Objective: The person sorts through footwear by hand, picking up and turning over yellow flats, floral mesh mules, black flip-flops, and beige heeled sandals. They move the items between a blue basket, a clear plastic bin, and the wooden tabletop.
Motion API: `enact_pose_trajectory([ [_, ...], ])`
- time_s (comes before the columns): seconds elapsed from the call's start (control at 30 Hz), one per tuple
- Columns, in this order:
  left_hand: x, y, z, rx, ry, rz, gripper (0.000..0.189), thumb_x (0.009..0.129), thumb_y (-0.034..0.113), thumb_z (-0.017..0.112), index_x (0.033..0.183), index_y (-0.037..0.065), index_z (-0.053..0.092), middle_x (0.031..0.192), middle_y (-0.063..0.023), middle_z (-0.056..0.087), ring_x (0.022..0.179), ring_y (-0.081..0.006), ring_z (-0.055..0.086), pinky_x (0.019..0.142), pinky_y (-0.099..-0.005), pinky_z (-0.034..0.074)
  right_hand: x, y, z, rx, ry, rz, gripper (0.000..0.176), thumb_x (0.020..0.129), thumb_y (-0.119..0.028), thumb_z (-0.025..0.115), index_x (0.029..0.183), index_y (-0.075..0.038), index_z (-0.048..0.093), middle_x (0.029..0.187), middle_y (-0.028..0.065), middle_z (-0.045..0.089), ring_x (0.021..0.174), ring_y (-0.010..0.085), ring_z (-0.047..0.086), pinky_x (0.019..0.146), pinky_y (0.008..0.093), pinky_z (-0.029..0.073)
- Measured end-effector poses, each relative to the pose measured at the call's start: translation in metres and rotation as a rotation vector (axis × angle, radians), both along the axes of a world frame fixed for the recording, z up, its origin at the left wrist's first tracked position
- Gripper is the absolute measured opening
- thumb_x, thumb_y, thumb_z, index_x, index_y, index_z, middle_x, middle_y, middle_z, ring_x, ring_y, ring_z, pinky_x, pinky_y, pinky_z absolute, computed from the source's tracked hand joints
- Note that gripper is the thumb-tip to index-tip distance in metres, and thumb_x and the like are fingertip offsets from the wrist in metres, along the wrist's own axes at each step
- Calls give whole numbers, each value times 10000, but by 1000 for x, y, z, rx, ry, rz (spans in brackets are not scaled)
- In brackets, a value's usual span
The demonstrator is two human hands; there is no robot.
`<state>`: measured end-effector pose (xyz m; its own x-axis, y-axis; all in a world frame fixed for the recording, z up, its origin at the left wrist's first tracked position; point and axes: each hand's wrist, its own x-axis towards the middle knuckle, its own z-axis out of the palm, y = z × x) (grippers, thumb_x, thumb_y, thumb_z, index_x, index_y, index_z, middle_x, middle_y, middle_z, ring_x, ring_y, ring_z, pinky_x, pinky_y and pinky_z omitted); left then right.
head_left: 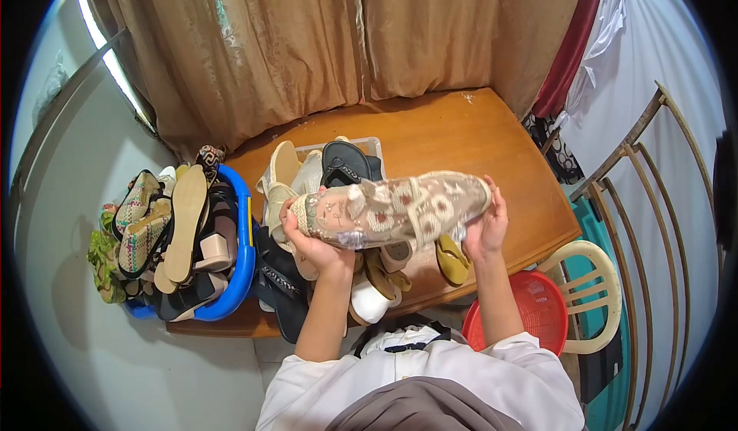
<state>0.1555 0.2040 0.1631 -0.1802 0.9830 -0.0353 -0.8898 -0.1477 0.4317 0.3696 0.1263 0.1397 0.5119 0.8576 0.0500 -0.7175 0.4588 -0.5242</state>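
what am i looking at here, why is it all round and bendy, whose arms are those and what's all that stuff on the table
There is no machine here. A person wears a small camera on the head, looking forward and down, and its wide lens bends the edges. This is the only picture. The two arms coming up from the bottom are the wearer's own. The left hand grips one end of a patterned shoe and the right hand grips the other, holding it above a wooden table. Under it lies a pile of shoes. A blue basket at the table's left end is packed with more. A red basket sits by a cream chair at the right.
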Motion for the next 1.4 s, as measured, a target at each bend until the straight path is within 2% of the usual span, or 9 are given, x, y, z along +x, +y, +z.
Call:
enact_pose_trajectory([
  [0.17, 17, 13, -16, -104, -157, -153, 419, 885, 443, 356, 1163, 146, 455, 1160, -94, 524, 1073, -240, 520, 917, -398, 439, -53, -3, -14, 152, -126, -54, 650, 852, -421, 583, 1358, -169, 262, 1318, 111, 398, 1221, 266, 397, 1027, 450, 327],
  [0.23, 29, 10, -20, -152, -165, -112, 394, 889, 438, 349, 1133, 151, 464, 1149, -92, 525, 1073, -232, 520, 917, -397, 439, -71, -8, -13, 61, -129, 113, 687, 815, -397, 642, 1355, -193, 269, 1339, 93, 379, 1233, 258, 384, 1032, 459, 325],
  [0.37, 50, -20, -26, 103, 2, 4, 150, 875, 237, 380, 942, 115, 436, 944, -75, 491, 1031, -278, 523, 1012, -474, 369, -63, 0, 5, -24, -43, 122, 682, 800, -335, 681, 1342, -196, 291, 1327, 62, 399, 1229, 246, 395, 1014, 471, 358],
  [0.4, 52, -29, -23, 92, -17, -76, 102, 851, 148, 377, 912, 80, 421, 889, -72, 459, 992, -292, 524, 1047, -511, 321, -49, 0, -6, 5, 33, 133, 653, 812, -235, 682, 1328, -160, 288, 1272, 73, 441, 1157, 243, 474, 934, 432, 461],
  [0.5, 46, -36, -34, 162, 380, -313, 69, 813, 26, 393, 842, 42, 453, 833, -62, 479, 1014, -231, 529, 1024, -429, 361, -18, -10, 5, -13, -10, 123, 620, 803, -202, 691, 1303, -149, 328, 1224, 59, 482, 1111, 225, 512, 902, 409, 490],
  [0.67, 24, -29, -22, 208, 782, -550, 57, 844, 19, 440, 866, 26, 493, 872, -78, 585, 918, -205, 617, 856, -315, 487, 42, -23, -8, -359, -365, -20, 915, 697, -79, 766, 1318, -124, 95, 1255, 76, 464, 1118, 199, 488, 957, 369, 410],
  [0.77, 2, -23, -21, 230, 817, -510, 55, 843, 21, 444, 867, 24, 494, 798, -72, 577, 814, -183, 633, 777, -293, 524, 87, -27, -42, -560, -585, -2, 893, 678, -49, 767, 1296, -119, 127, 1239, 86, 473, 1106, 196, 488, 952, 368, 411],
  [0.93, -21, -25, -15, 122, 792, -391, 37, 837, 55, 461, 854, 40, 489, 690, -38, 530, 664, -145, 595, 697, -300, 527, 152, -32, -90, -693, -492, 163, 351, 823, -115, 545, 1162, -27, 526, 1056, 60, 587, 940, 146, 572, 810, 290, 488],
  [1.4, -45, -36, -24, 18, 711, -313, 41, 849, 33, 457, 873, 19, 487, 664, -41, 502, 640, -125, 548, 683, -299, 506, 207, -24, -202, -972, -670, 167, 361, 797, -148, 605, 1139, -35, 577, 1007, 36, 623, 884, 130, 575, 767, 268, 463],
])
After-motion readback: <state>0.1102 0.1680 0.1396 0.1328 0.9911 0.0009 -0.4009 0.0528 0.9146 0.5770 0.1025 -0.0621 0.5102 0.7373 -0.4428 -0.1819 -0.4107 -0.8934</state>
